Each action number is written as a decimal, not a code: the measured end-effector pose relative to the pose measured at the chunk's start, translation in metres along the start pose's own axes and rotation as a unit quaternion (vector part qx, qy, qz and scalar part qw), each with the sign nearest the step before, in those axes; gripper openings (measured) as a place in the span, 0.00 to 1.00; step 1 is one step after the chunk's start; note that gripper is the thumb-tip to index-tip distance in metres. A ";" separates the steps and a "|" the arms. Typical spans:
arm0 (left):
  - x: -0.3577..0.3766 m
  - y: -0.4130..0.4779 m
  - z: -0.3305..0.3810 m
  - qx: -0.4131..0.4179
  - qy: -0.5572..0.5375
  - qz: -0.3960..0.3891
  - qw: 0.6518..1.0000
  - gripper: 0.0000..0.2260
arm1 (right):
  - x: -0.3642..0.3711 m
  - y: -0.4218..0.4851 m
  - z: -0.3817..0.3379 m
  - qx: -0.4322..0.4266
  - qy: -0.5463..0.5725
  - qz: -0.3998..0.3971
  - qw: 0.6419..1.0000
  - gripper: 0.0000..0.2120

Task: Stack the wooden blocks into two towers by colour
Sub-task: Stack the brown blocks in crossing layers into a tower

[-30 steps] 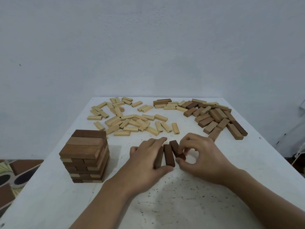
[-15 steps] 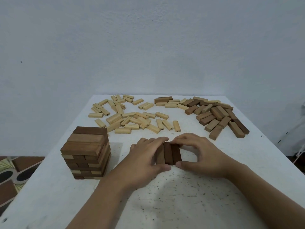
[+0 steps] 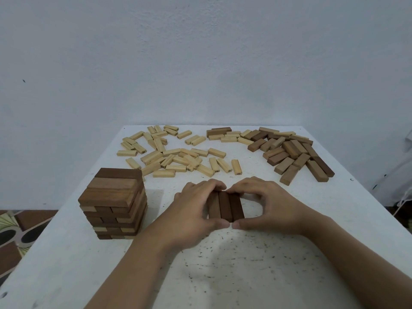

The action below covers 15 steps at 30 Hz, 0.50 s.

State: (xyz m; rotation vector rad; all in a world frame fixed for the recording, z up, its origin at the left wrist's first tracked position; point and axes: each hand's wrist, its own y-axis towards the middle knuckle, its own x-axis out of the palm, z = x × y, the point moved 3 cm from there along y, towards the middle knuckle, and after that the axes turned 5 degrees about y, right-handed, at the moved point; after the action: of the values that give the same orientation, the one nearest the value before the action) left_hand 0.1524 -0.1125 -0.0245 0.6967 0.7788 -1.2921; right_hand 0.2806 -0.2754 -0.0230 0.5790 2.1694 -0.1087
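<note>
Near the middle of the white table (image 3: 245, 275), a row of three dark blocks (image 3: 225, 206) lies flat, side by side and touching, their lengths running from 12 to 6 o'clock. The left hand (image 3: 194, 212) curls round the row from 9 o'clock and the right hand (image 3: 269, 206) from 3 o'clock. Both grip it, forefingers at the far ends and thumbs at the near ends, with the thumb tips almost meeting. At 9 o'clock from the row stands a tower (image 3: 113, 197), mostly brown. Loose pale blocks (image 3: 174, 157) lie scattered at 11 o'clock, loose brown blocks (image 3: 294, 152) at 1 o'clock
</note>
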 end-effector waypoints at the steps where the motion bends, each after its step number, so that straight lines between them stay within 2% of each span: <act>1: -0.001 0.000 -0.001 -0.003 -0.004 0.002 1.000 0.29 | 0.000 0.000 0.000 0.001 0.002 0.000 1.000 0.30; 7: -0.006 0.002 -0.007 -0.018 -0.005 0.000 1.000 0.42 | 0.001 0.000 0.006 0.024 -0.009 -0.002 1.000 0.38; 15: -0.010 0.006 -0.011 -0.026 -0.015 -0.011 0.999 0.34 | 0.003 0.004 0.003 0.031 0.016 -0.019 0.999 0.31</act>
State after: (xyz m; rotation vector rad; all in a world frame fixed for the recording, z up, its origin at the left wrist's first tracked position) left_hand 0.1565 -0.0973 -0.0224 0.6268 0.7948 -1.2958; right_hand 0.2832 -0.2713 -0.0271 0.5792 2.2147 -0.1899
